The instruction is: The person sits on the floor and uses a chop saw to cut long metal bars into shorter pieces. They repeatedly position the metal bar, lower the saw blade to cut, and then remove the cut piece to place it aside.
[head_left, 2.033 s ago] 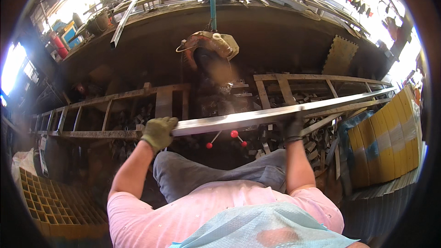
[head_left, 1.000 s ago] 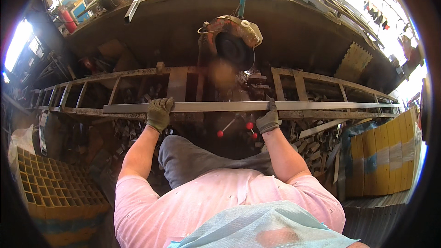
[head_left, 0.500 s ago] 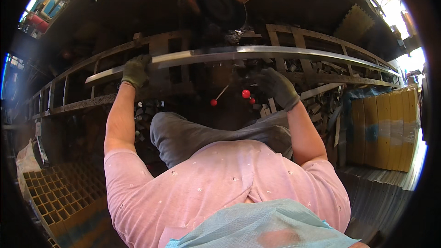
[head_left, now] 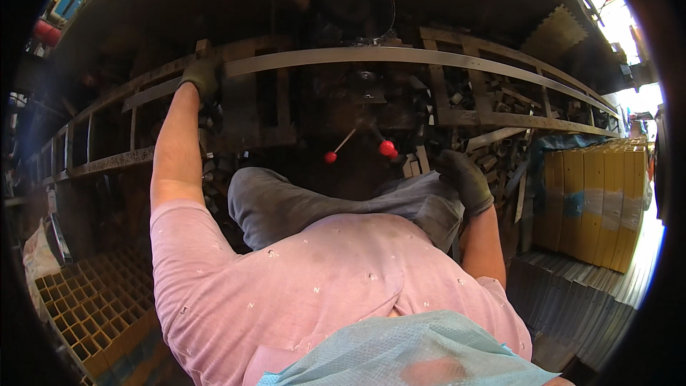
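Note:
A long flat metal bar (head_left: 336, 56) lies crosswise in front of me, over a frame of metal rails. My left hand (head_left: 201, 77), in a dark work glove, is closed around it near its left end. My right hand (head_left: 466, 182), gloved too, is off the bar beside my right knee, fingers loosely apart with nothing seen in them. Just beyond the bar's middle is a cut-off saw with a dark round blade (head_left: 343, 0). Between my hands and knees stand levers with red ball knobs (head_left: 386, 148); their lower ends are hidden in shadow.
The rail frame (head_left: 457, 117) runs left and right, with metal offcuts (head_left: 493, 161) heaped below it on the right. Yellow bars in a wrapped stack (head_left: 593, 200) stand at right, above grey metal lengths (head_left: 579, 289). Bundled square tubes (head_left: 100, 300) lie at lower left.
My right hand has drawn back from near the levers toward my right knee. The bar has moved away from me to the blade, my left hand going with it.

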Action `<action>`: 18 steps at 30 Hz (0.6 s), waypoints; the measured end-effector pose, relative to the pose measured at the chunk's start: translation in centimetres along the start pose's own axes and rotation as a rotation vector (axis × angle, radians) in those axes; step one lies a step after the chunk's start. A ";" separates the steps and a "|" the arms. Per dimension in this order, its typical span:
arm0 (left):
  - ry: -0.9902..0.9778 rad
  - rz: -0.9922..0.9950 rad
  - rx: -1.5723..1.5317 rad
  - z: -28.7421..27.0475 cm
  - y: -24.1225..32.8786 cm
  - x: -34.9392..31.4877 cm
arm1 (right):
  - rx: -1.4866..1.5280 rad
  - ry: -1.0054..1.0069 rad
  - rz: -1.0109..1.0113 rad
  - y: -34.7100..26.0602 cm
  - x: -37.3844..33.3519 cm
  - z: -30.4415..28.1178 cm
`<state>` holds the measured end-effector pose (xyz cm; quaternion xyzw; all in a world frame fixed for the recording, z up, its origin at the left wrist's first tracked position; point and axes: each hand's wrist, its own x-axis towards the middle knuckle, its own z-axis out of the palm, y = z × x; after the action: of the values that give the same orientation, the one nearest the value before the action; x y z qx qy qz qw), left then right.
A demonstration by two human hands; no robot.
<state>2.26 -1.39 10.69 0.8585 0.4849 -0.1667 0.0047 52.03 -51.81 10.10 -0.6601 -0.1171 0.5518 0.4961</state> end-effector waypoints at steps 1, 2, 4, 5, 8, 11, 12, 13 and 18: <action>-0.036 -0.001 0.066 0.0 -0.2 0.4 | -0.005 0.034 0.015 -0.2 0.0 -0.1; -0.078 0.008 0.075 0.0 -0.3 1.0 | -0.013 0.019 -0.003 -0.5 0.0 -0.1; -0.117 0.021 0.134 0.2 -0.3 2.4 | -0.037 0.020 -0.039 -0.9 0.3 -0.2; -0.106 -0.012 0.114 0.6 0.0 3.0 | -0.043 0.014 -0.044 -1.2 0.5 -0.2; 0.000 -0.075 0.052 2.1 2.3 4.0 | -0.066 0.023 -0.056 -1.4 1.0 -0.4; 0.189 -0.027 -0.221 2.8 7.9 5.5 | -0.080 -0.008 -0.045 -1.0 1.8 0.2; 0.191 0.009 0.047 3.5 10.0 4.7 | -0.069 -0.051 -0.038 -1.0 2.3 0.6; 0.090 0.005 0.012 3.4 12.7 5.2 | -0.089 -0.034 0.003 -1.0 3.1 1.3; 0.195 -0.123 -0.185 1.6 15.7 3.9 | -0.119 -0.247 -0.107 -1.6 6.0 4.7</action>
<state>16.73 -6.72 5.61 0.8353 0.5479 -0.0370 0.0261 50.85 -44.35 8.16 -0.6082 -0.2448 0.5939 0.4664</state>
